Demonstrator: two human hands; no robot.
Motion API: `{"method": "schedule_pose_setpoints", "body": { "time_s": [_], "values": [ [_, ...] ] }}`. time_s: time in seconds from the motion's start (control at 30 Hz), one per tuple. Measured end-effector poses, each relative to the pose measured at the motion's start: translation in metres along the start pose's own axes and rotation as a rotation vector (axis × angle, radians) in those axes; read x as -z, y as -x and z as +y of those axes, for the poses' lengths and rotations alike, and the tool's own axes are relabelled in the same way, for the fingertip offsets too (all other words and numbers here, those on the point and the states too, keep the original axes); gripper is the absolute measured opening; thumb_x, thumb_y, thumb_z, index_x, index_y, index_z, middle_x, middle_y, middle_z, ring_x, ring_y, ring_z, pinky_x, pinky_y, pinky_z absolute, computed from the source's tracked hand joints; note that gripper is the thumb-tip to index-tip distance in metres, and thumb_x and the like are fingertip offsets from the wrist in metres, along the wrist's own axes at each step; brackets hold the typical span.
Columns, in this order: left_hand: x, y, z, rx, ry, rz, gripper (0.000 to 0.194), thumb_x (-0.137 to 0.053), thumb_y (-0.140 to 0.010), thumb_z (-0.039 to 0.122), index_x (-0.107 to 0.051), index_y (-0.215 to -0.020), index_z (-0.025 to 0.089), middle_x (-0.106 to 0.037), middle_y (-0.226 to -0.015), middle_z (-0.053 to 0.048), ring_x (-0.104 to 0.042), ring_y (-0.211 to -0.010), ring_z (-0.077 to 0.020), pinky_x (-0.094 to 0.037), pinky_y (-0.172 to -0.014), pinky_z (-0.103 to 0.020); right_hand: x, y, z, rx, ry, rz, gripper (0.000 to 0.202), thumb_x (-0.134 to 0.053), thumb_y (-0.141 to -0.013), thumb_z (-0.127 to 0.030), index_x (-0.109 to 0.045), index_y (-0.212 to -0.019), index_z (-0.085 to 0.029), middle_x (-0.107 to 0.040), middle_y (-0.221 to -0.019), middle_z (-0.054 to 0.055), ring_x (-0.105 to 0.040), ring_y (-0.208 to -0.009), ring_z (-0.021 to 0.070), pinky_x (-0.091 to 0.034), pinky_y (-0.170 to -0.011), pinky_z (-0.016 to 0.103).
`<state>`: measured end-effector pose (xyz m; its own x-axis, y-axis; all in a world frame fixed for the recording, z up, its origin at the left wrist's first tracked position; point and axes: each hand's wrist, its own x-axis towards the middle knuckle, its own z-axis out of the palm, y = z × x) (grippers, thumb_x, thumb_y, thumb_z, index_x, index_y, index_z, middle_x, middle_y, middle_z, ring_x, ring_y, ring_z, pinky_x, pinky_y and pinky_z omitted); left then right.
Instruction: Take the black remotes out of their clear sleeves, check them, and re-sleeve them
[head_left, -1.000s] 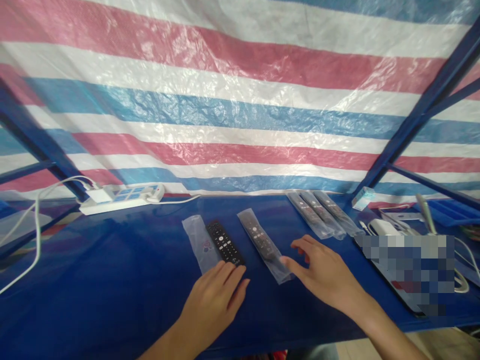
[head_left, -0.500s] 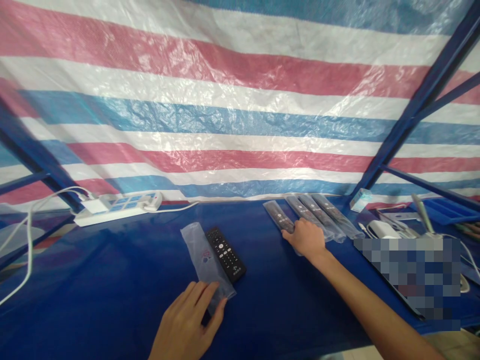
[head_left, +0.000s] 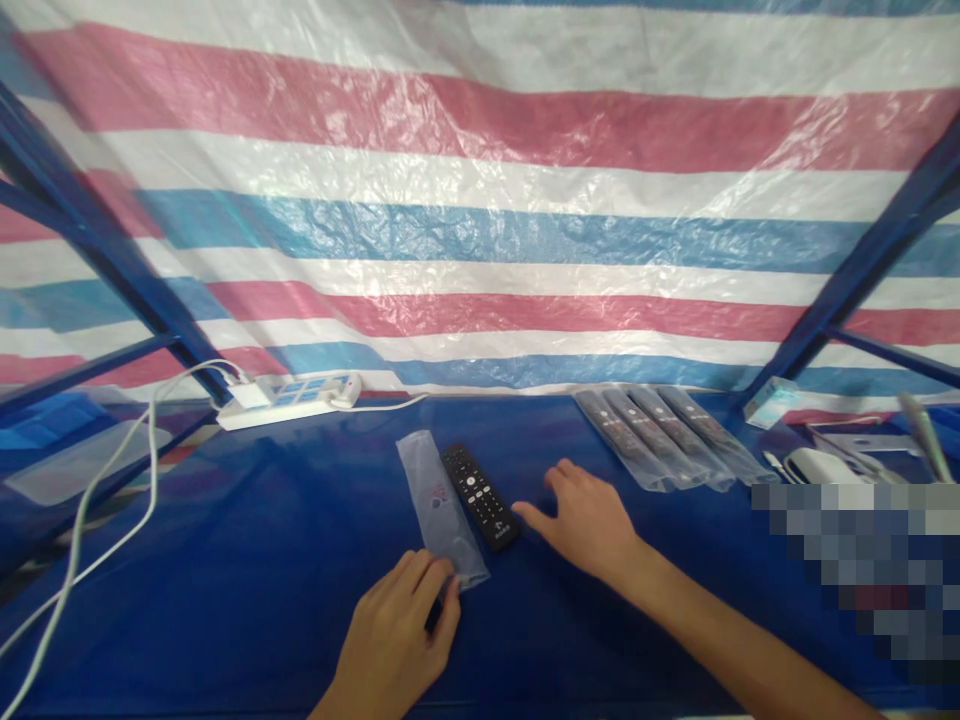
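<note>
A black remote control [head_left: 480, 500] lies bare on the blue table, slanting, with its buttons up. Along its left side rests a flat, frosted plastic sleeve [head_left: 433, 490] with a small printed mark. At the sleeve's near end, my left hand [head_left: 405, 625] has its fingers curled, with thumb and forefinger closed on the edge. My right hand [head_left: 581, 515] hovers to the right of the remote, thumb apart from the fingers, holding nothing. Several bagged remotes [head_left: 645, 430] lie side by side in a row farther back, beyond my right hand.
A white power strip [head_left: 289, 400] with plugs and cables sits at the back left. At the right are a small box [head_left: 771, 402], a white charger [head_left: 821, 468] and a blurred-out flat area. Blue metal frame bars and a striped tarp stand behind the table.
My right hand has let go of a bagged remote, now lined up with the others, and moved left toward the bare remote. My left hand stays at the sleeve. The view has shifted left.
</note>
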<state>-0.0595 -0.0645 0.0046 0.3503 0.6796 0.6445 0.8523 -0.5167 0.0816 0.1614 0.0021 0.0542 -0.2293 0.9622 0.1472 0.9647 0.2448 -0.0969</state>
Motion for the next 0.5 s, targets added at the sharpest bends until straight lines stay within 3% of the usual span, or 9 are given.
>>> {"method": "schedule_pose_setpoints", "body": {
  "time_s": [0.13, 0.23, 0.37, 0.5],
  "values": [
    [0.001, 0.001, -0.002, -0.002, -0.055, 0.023, 0.017, -0.041, -0.092, 0.016, -0.055, -0.082, 0.019, -0.06, -0.071, -0.001, -0.058, -0.064, -0.015, -0.047, -0.059, -0.026, -0.004, 0.006, -0.045, 0.102, -0.085, -0.095, 0.055, -0.049, -0.082, -0.064, -0.066, -0.095, -0.013, -0.066, -0.096, 0.013, -0.062, -0.095, 0.0274, -0.046, -0.078, 0.037],
    [-0.002, 0.002, -0.002, -0.004, -0.123, 0.0, 0.02, -0.039, -0.093, 0.017, -0.056, -0.082, 0.019, -0.06, -0.071, -0.001, -0.059, -0.063, -0.0159, -0.046, -0.056, -0.027, -0.005, 0.003, -0.054, 0.096, -0.07, -0.114, 0.046, -0.053, -0.083, -0.054, -0.067, -0.096, -0.012, -0.067, -0.094, 0.014, -0.063, -0.093, 0.0273, -0.046, -0.076, 0.036],
    [-0.01, -0.001, 0.0, 0.01, -0.184, -0.158, 0.022, -0.038, -0.091, 0.012, -0.058, -0.088, 0.019, -0.062, -0.077, -0.002, -0.061, -0.066, -0.0164, -0.049, -0.056, -0.026, 0.001, 0.006, -0.034, 0.025, -0.034, -0.127, 0.034, -0.055, -0.083, -0.042, -0.069, -0.091, -0.012, -0.068, -0.09, 0.013, -0.065, -0.089, 0.0271, -0.046, -0.073, 0.035],
    [-0.015, -0.02, 0.011, 0.05, -0.187, -0.399, 0.025, -0.039, -0.088, 0.005, -0.059, -0.094, 0.019, -0.063, -0.083, -0.003, -0.064, -0.073, -0.0177, -0.051, -0.058, -0.026, 0.008, 0.027, 0.008, -0.098, 0.018, -0.153, 0.029, -0.059, -0.079, -0.041, -0.069, -0.08, -0.014, -0.069, -0.084, 0.011, -0.067, -0.08, 0.026, -0.043, -0.066, 0.032]
  ]
}}
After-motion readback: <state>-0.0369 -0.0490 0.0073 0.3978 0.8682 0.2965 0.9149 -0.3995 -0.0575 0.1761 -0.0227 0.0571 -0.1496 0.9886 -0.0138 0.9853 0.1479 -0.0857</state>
